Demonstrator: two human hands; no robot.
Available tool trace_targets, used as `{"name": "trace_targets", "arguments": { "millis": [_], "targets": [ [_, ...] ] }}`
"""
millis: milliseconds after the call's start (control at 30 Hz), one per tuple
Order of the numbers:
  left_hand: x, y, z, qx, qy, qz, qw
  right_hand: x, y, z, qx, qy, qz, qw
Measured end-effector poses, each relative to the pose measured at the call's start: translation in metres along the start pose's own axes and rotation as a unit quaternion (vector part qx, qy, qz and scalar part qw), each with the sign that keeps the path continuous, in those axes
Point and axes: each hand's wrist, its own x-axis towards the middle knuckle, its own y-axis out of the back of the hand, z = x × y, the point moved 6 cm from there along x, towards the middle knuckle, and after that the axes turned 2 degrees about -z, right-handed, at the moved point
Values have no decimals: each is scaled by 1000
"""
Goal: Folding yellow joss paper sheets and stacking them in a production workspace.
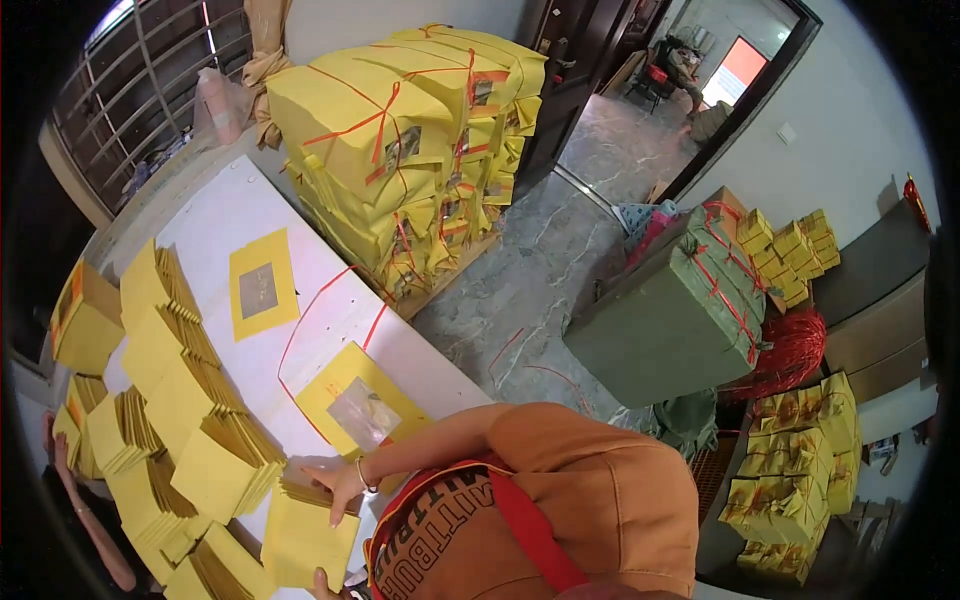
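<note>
A stack of yellow envelopes (300,548) lies at the near edge of the white table. My right hand (342,488), with a bracelet at the wrist, grips its upper edge, fingers over the layered edges and thumb on the top face. At the near edge of the same stack, my left hand (321,582) presses a thumb on the paper; its other fingers are hidden. Beside it, more fanned yellow envelope bundles (225,465) overlap in rows. A yellow envelope with a grey picture panel (365,405) lies beyond my right hand, touching a red cord.
Another person's forearm (100,535) reaches in at the far left. Another single envelope (262,285) lies on the white table (215,215). Beyond stand tall tied yellow bundles (360,130), a green wrapped bale (655,310), red cords (795,350) and yellow packs (790,480).
</note>
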Motion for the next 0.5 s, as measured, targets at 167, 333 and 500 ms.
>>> {"name": "trace_targets", "arguments": {
  "millis": [167,333,500],
  "targets": [
    [24,9,-2,12,-5,-49,999,2,13,-29,-194,116,29,974],
    [24,-3,20,37,-66,-71,995,5,20,-4,-371,176,38,911],
    [20,-24,50,72,-117,-103,985,4,17,4,-324,271,35,906]
  ]
}}
